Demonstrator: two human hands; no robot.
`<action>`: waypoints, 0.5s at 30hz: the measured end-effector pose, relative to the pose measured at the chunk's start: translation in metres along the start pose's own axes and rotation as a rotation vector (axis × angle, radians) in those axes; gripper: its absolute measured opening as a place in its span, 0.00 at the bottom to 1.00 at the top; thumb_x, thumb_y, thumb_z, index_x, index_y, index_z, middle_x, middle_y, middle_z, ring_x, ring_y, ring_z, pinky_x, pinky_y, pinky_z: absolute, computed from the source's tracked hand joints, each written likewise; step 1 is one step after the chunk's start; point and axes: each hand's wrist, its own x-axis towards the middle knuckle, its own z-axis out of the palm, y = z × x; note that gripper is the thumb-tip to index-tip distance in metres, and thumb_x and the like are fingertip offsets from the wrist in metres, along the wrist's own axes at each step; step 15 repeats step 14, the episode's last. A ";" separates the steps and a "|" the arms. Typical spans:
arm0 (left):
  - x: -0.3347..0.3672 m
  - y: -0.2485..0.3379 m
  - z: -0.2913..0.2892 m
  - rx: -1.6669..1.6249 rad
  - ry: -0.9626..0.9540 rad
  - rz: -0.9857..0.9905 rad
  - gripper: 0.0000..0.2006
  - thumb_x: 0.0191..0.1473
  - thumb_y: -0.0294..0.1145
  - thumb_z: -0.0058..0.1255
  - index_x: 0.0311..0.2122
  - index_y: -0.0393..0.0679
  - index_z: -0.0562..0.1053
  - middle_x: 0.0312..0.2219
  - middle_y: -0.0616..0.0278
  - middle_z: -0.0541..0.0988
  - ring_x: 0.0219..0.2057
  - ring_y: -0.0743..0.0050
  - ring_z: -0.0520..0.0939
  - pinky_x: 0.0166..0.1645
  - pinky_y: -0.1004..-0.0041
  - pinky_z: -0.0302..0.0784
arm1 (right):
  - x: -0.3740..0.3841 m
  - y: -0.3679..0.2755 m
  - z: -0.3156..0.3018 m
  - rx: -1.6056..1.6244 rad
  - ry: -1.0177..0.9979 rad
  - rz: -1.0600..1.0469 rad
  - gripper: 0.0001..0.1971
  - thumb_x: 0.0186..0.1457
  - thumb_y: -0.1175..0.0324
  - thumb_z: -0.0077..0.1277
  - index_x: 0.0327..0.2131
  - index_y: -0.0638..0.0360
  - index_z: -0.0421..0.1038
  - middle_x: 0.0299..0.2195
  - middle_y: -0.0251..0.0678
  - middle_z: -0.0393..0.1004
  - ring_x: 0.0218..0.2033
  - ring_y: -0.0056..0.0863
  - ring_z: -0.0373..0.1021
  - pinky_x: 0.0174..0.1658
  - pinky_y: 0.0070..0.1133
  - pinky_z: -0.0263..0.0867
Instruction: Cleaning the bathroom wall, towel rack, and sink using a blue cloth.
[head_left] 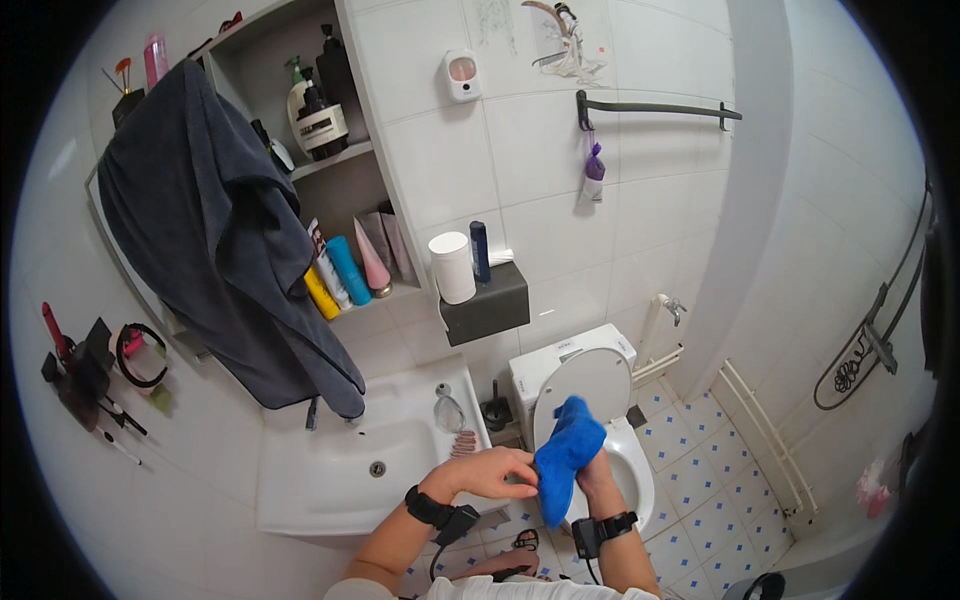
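A bright blue cloth (568, 452) hangs bunched between my hands, in front of the toilet (630, 470) with its raised lid. My right hand (597, 474) is under the cloth's right side and holds it; most of its fingers are hidden by the folds. At the cloth's left edge, my left hand (488, 472) has thumb and fingers closed together on the fabric. Both wrists wear black bands with small boxes and cables. Left of the hands is the white washbasin (330, 500), a clear bottle (449, 410) on its right rim.
A dark grey towel (215, 230) hangs over the cabinet door. Bottles and tubes (347, 270) stand on the shelves. On a black wall box (487, 307) sit a white canister (452, 267) and a dark blue tube (480, 252). A toilet brush (495, 410) stands between basin and toilet.
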 end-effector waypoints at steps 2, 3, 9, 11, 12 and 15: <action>0.000 -0.014 -0.005 -0.026 0.024 -0.003 0.13 0.55 0.39 0.54 0.43 0.44 0.78 0.47 0.52 0.77 0.46 0.55 0.77 0.50 0.65 0.72 | 0.023 -0.007 -0.013 0.005 0.028 -0.023 0.20 0.60 0.56 0.47 0.52 0.56 0.65 0.40 0.29 0.72 0.40 0.21 0.70 0.45 0.22 0.68; 0.001 -0.021 -0.014 -0.032 0.067 -0.038 0.15 0.56 0.39 0.53 0.47 0.46 0.76 0.51 0.52 0.74 0.47 0.55 0.77 0.50 0.65 0.72 | 0.037 -0.020 -0.008 -0.084 0.055 -0.056 0.21 0.61 0.55 0.46 0.52 0.56 0.65 0.41 0.29 0.72 0.40 0.21 0.70 0.46 0.22 0.67; -0.012 -0.043 -0.074 -0.112 0.284 -0.278 0.17 0.57 0.33 0.51 0.53 0.48 0.73 0.55 0.54 0.72 0.51 0.60 0.77 0.55 0.69 0.70 | 0.138 -0.090 0.027 -0.504 0.084 -0.446 0.19 0.58 0.65 0.45 0.50 0.65 0.66 0.45 0.32 0.69 0.46 0.25 0.66 0.51 0.20 0.61; -0.023 -0.072 -0.084 -0.047 0.426 -0.238 0.18 0.56 0.31 0.51 0.53 0.47 0.73 0.54 0.54 0.73 0.51 0.60 0.77 0.55 0.70 0.70 | 0.174 -0.112 0.055 -0.574 0.036 -0.512 0.20 0.57 0.67 0.44 0.51 0.67 0.65 0.45 0.32 0.68 0.47 0.23 0.64 0.52 0.21 0.59; -0.026 -0.084 -0.087 0.020 0.552 -0.187 0.18 0.56 0.29 0.51 0.52 0.46 0.73 0.54 0.54 0.73 0.51 0.60 0.77 0.56 0.70 0.69 | 0.194 -0.126 0.060 -0.592 -0.023 -0.474 0.20 0.57 0.67 0.44 0.52 0.67 0.64 0.46 0.33 0.68 0.47 0.23 0.63 0.53 0.22 0.58; -0.028 -0.088 -0.093 -0.022 0.655 -0.206 0.18 0.55 0.27 0.51 0.52 0.43 0.73 0.54 0.52 0.73 0.54 0.59 0.74 0.57 0.69 0.68 | 0.237 -0.150 0.065 -0.719 -0.058 -0.438 0.30 0.57 0.63 0.47 0.60 0.65 0.54 0.54 0.36 0.63 0.55 0.25 0.60 0.59 0.22 0.53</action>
